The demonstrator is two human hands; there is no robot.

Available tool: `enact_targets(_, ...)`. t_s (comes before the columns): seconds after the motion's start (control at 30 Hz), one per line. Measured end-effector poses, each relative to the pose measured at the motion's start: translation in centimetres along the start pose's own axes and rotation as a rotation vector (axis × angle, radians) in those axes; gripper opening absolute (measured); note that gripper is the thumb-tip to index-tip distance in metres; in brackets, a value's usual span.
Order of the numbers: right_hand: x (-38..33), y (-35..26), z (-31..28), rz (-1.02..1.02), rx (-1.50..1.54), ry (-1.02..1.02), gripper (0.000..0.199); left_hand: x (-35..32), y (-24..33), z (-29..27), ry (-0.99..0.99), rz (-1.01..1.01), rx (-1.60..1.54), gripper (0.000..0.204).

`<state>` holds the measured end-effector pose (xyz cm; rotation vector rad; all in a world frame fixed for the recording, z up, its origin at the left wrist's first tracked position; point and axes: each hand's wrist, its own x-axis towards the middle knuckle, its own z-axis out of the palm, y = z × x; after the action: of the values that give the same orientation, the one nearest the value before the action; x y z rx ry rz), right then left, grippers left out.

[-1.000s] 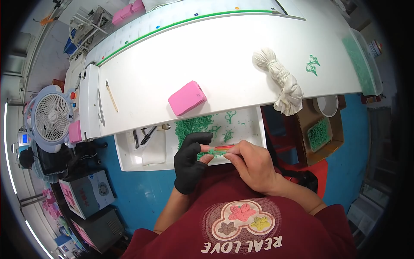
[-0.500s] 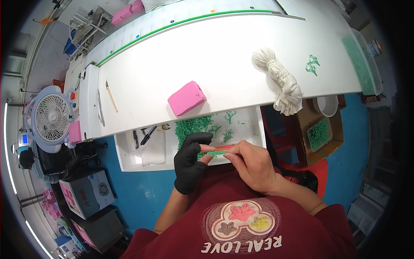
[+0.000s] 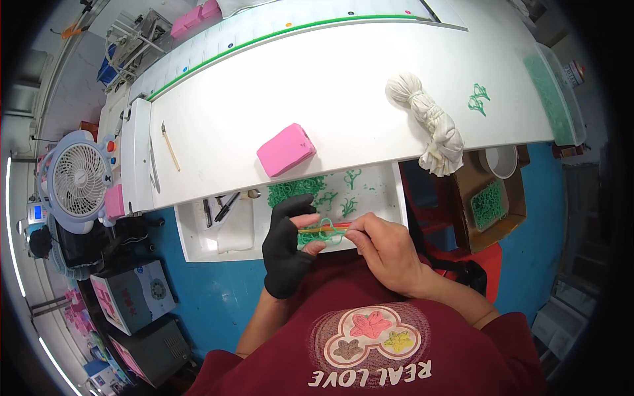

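My right hand (image 3: 385,253) is closed in a pinch on a thin red and yellow stick-like tool (image 3: 335,228) and the end of a small green looped rubbery piece (image 3: 325,232). The tool points left toward my left hand (image 3: 286,249), which wears a black glove with bare thumb and index fingertips. Its fingers are spread around the green piece, thumb and index apart. Below both hands, an open white drawer (image 3: 401,191) holds a heap of green pieces (image 3: 296,189), with a few loose ones (image 3: 349,206) to the right.
A pink block (image 3: 286,150), a twisted white cloth (image 3: 432,122), green pieces (image 3: 478,100) and a craft knife (image 3: 171,146) lie on the white table (image 3: 224,99). At right are a clear bin (image 3: 555,99) and a cardboard box (image 3: 518,214). A fan (image 3: 79,173) stands left.
My left fingers have opened and shifted slightly left, exposing the green loop. My right hand keeps its pinch with little movement. Coloured dots on the strip behind the table have moved left.
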<state>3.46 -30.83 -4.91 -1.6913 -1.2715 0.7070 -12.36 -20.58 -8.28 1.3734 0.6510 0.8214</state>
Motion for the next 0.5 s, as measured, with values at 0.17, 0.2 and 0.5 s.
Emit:
enact_targets(0.17, -0.05, 0.11, 0.16, 0.030, 0.041, -0.046, 0.012, 0.28, -0.28, -0.79, -0.150, 0.093, 0.165, 0.025)
enact_targets(0.2, -0.05, 0.12, 0.17, 0.035, 0.048, -0.056, 0.012, 0.28, -0.18, -0.74, -0.150, 0.093, 0.164, 0.025)
enact_targets(0.5, -0.05, 0.25, 0.23, 0.056, 0.060, -0.084, 0.013, 0.07, 0.07, -0.70, -0.135, 0.003, 0.165, 0.018)
